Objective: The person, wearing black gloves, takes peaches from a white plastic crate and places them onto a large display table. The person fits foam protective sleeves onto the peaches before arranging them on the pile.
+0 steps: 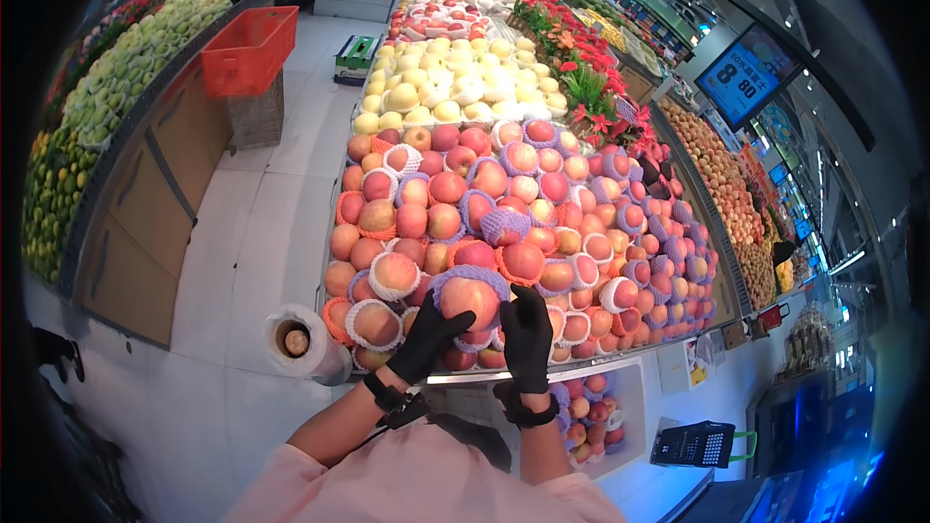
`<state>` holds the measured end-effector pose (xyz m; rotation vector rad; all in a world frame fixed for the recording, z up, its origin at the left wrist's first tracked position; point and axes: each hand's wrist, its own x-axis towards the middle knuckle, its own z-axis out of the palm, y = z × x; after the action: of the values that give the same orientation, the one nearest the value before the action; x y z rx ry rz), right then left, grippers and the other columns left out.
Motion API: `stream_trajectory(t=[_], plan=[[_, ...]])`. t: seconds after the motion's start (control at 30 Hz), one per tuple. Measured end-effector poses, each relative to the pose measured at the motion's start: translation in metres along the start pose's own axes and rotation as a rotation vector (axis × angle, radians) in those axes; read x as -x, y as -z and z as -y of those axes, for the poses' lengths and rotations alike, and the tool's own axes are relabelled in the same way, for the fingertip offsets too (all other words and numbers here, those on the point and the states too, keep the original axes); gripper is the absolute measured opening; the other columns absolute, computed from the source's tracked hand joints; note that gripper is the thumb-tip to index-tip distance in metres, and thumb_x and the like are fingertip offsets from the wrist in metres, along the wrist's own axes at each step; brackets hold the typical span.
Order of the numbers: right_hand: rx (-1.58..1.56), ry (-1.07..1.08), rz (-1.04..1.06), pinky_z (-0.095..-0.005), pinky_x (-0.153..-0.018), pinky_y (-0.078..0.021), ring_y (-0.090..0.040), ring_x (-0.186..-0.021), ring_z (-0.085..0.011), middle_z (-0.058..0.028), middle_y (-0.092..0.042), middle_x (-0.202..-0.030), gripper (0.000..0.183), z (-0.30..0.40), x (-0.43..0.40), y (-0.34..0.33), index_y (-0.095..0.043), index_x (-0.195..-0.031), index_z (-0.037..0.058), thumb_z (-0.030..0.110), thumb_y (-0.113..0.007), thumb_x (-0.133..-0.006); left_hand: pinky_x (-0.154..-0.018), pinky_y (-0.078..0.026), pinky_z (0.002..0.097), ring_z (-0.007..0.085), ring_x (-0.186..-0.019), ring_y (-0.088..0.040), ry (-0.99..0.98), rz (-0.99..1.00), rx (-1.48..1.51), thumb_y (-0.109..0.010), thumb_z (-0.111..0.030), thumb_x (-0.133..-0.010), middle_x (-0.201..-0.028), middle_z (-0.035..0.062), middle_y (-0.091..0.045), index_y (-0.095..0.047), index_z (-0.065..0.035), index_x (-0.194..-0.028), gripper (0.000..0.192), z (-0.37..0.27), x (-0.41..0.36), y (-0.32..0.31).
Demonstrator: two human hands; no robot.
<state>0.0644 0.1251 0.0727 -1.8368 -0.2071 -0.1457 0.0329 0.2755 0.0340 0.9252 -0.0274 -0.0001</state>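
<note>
Both hands wear black gloves, with dark bands at the wrists. My left hand [423,341] holds a large red-yellow apple [469,303] from its left side, the thumb across the apple's lower front. A purple foam net [472,275] wraps around the back and sides of the apple and leaves its front bare. Close by the apple's right side is my right hand [527,338], fingers bent; whether it grips the net's edge cannot be made out. Beneath and beyond lies a sloping heap of apples [448,187], many in white, orange or purple foam nets.
Pale yellow fruit [443,80] lies behind the apples, beside red artificial flowers [581,65]. A white bin [305,345] stands left of the display. On the right are a crate of apples [632,414] and a dark shopping basket [694,444]. A red crate [251,51] sits across the aisle.
</note>
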Motion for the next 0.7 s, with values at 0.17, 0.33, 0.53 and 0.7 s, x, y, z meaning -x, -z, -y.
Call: stream_trajectory(t=[0.17,0.33,0.53,0.7], plan=[[-0.133,0.061,0.033,-0.0296,-0.089,-0.0463,-0.058,-0.102,-0.0161,-0.0064,-0.061,-0.109,0.024,0.003,-0.001,-0.006,-0.056,-0.114,0.0009,0.005,-0.059,-0.091,-0.106,-0.038,0.0363,0.022,-0.127,-0.044,-0.088,-0.066,-0.224,-0.074,-0.022,-0.08,-0.136,0.0109,-0.044,-0.031,-0.0007,-0.141,0.078,0.011,-0.003,0.004],[-0.052,0.079,-0.116,-0.0275,-0.08,-0.0468,-0.057,-0.091,-0.0148,-0.006,-0.06,-0.1,0.014,-0.016,-0.003,-0.006,-0.057,-0.105,-0.0013,0.004,-0.057,-0.092,-0.105,-0.038,0.0368,0.0226,-0.123,-0.045,-0.278,-0.14,-0.396,-0.087,-0.021,-0.063,-0.13,0.0106,-0.045,-0.035,-0.0034,-0.134,0.09,0.005,-0.003,-0.001],[0.129,0.155,-0.182,-0.0283,-0.078,-0.0438,-0.053,-0.089,-0.0151,-0.007,-0.056,-0.096,0.011,-0.023,0.002,-0.01,-0.053,-0.102,-0.0017,0.005,-0.05,-0.094,-0.101,-0.042,0.039,0.0232,-0.12,-0.049,-0.348,-0.164,-0.384,-0.089,-0.022,-0.063,-0.13,0.0112,-0.048,-0.039,-0.0041,-0.134,0.088,0.009,0.008,-0.001],[0.107,0.162,-0.139,-0.0311,-0.088,-0.0419,-0.052,-0.097,-0.0172,-0.0087,-0.055,-0.104,0.015,-0.007,0.009,-0.017,-0.051,-0.106,-0.0011,0.002,-0.05,-0.092,-0.099,-0.044,0.0369,0.0223,-0.117,-0.052,-0.566,-0.142,-0.623,-0.089,-0.016,-0.062,-0.127,0.0108,-0.052,-0.043,-0.002,-0.132,0.085,0.011,0.016,0.01]])
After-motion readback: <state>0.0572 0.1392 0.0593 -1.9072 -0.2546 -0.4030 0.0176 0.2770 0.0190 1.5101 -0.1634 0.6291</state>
